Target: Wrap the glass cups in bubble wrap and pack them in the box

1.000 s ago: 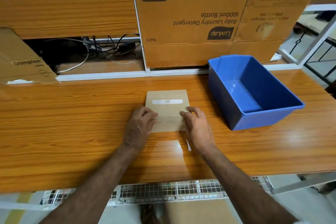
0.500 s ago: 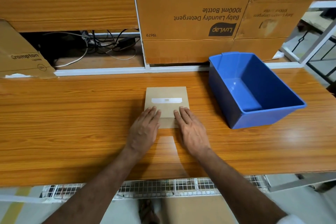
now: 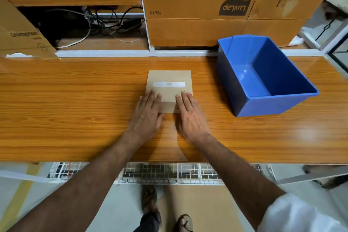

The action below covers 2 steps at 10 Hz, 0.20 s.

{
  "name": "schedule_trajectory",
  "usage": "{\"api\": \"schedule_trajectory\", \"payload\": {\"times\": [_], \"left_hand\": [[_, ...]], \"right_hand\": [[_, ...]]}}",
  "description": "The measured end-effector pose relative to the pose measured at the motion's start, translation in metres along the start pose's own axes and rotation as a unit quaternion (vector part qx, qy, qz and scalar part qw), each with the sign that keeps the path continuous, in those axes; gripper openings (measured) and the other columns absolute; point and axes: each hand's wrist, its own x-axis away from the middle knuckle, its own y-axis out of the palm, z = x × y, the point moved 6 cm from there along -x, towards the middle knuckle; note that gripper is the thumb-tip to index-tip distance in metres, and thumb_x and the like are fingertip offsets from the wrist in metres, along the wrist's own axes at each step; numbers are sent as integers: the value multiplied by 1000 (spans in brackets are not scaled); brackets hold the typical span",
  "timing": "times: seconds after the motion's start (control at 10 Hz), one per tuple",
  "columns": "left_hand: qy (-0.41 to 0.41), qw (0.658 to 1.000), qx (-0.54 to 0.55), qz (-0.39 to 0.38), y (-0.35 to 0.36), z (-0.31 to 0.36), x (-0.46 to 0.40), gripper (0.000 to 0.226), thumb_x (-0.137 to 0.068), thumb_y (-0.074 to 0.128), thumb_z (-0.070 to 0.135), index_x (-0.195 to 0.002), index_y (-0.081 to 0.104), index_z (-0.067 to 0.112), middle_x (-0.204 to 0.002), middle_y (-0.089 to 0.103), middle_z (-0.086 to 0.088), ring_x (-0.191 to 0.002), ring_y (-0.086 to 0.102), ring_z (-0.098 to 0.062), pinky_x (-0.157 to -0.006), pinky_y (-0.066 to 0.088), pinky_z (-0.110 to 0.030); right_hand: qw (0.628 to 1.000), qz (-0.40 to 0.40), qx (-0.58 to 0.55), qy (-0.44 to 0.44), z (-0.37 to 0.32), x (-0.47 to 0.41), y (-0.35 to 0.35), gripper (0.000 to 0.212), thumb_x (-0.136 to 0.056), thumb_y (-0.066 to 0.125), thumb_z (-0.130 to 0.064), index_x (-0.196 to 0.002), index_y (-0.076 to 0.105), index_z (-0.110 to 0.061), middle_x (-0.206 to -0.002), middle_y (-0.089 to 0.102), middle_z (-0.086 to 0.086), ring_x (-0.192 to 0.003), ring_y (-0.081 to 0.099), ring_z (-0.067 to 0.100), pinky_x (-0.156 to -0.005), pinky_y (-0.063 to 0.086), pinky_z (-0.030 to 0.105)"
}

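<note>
A small closed brown cardboard box (image 3: 169,77) with a white label strip on its lid lies in the middle of the wooden table (image 3: 75,100). My left hand (image 3: 147,114) lies flat with straight fingers on the box's near left part. My right hand (image 3: 190,117) lies flat the same way on its near right part. No glass cups or bubble wrap are in view.
An empty blue plastic bin (image 3: 263,75) stands on the table to the right of the box. Large cardboard cartons (image 3: 197,5) stand behind the table. At the far left lies a Crompton carton (image 3: 20,34), with loose cables (image 3: 105,22) in the shelf opening.
My fingers were curled at the box's near edge a second ago. Now both hands are flattened on its top. The view has dipped slightly toward the table.
</note>
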Motion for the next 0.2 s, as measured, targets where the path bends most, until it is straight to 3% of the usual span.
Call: {"api": "schedule_trajectory", "payload": {"times": [0.1, 0.2], "left_hand": [[4, 999, 1, 38, -17, 10, 11, 78, -103, 43, 46, -163, 12, 8, -170, 5, -19, -158, 4, -33, -127, 5, -51], [21, 997, -6, 78, -28, 19, 23, 74, -102, 37, 49, -162, 19, 9, -170, 10, -21, -158, 8, -35, -127, 11, -54]], "right_hand": [[999, 15, -28, -4, -4, 12, -11, 78, -104, 39, -40, -165, 0, -10, -172, 0, 20, -160, -1, 32, -129, -2, 46], [999, 45, -22, -6, -6, 24, -27, 79, -98, 14, -48, -165, 2, -8, -171, 1, 21, -160, 1, 33, -130, 4, 50]]}}
